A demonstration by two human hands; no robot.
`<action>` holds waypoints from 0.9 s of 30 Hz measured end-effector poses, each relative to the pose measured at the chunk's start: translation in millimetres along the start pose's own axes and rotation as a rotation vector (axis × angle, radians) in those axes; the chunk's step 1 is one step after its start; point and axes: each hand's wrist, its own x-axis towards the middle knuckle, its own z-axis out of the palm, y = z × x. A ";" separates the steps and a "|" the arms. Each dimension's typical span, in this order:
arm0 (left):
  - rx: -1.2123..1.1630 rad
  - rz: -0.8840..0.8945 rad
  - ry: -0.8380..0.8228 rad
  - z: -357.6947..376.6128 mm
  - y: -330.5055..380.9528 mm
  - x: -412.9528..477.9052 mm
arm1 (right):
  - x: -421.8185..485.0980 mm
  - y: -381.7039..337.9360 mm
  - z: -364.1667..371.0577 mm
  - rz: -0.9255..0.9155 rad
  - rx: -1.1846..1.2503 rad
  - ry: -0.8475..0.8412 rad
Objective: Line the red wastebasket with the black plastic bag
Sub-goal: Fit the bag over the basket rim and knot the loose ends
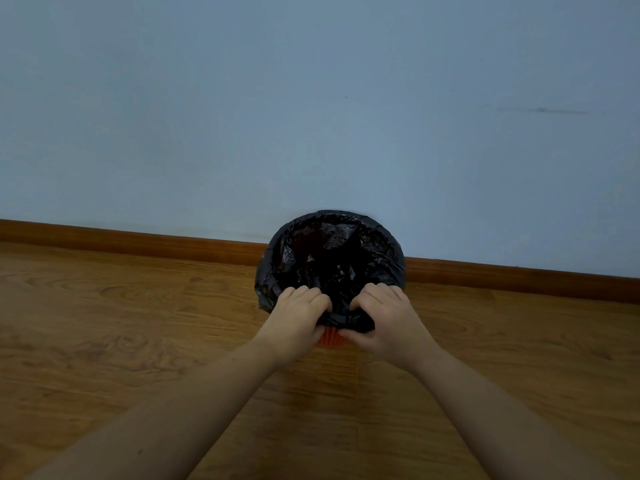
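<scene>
Head view shows left hand [298, 317] and right hand [385, 315] curled, pinching the near hem of the black plastic bag [332, 258] over the red wastebasket [329, 340] on the floor [138, 323]; tugging hard could tear it or unhook its far edge.

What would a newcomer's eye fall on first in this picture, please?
The black bag, spread over the wastebasket against the wall at centre, draws the eye first. Next come the left hand and right hand, gripping the bag's near edge, with only a red sliver of wastebasket showing beneath them.
</scene>
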 end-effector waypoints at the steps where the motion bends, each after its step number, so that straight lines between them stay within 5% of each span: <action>1: -0.004 0.002 -0.001 -0.3 -0.2 -0.3 | -0.4 0.6 -1.8 -0.006 0.004 -0.005; 27: -0.017 0.005 0.093 -3.8 6.1 1.1 | -1.4 9.6 -8.8 -0.059 -0.052 0.028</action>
